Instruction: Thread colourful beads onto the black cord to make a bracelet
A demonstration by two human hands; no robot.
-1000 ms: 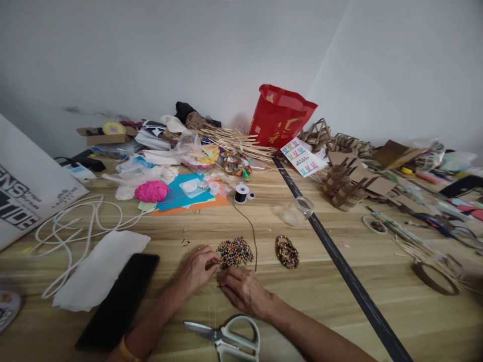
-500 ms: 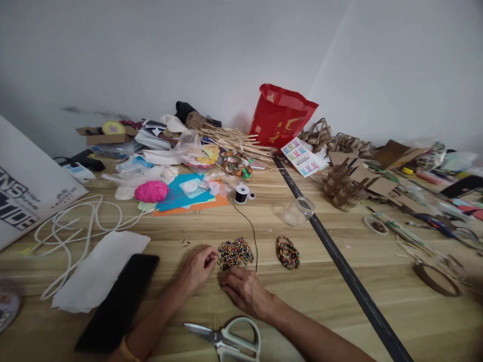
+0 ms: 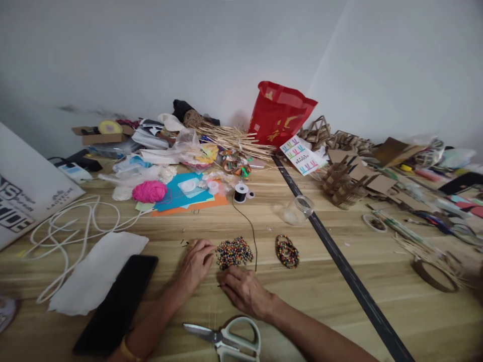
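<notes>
A loose pile of small multicoloured beads (image 3: 234, 253) lies on the wooden table. At its left edge is my left hand (image 3: 196, 262), fingers stretched towards the beads and thumb a little apart. My right hand (image 3: 245, 289) rests at the near side of the pile, its fingers pinched together. A short dark cord end sticks out by its fingertips. Black cord (image 3: 253, 229) runs from a spool (image 3: 241, 193) down to behind this hand. Beaded bracelets (image 3: 287, 251) lie to the right. Nearer me are scissors (image 3: 222, 338) with pale handles, blades pointing left.
On the left are a black phone (image 3: 116, 304), white paper (image 3: 100, 271) and a coiled white cable (image 3: 88, 226). A clear plastic cup (image 3: 298, 210) stands beyond the bracelets. Pink yarn (image 3: 149, 191), a red bag (image 3: 281, 113) and small woven baskets (image 3: 343, 186) crowd the back.
My left hand has shifted slightly up and left, its fingers now straighter against the bead pile's edge. My right hand stays in about the same place.
</notes>
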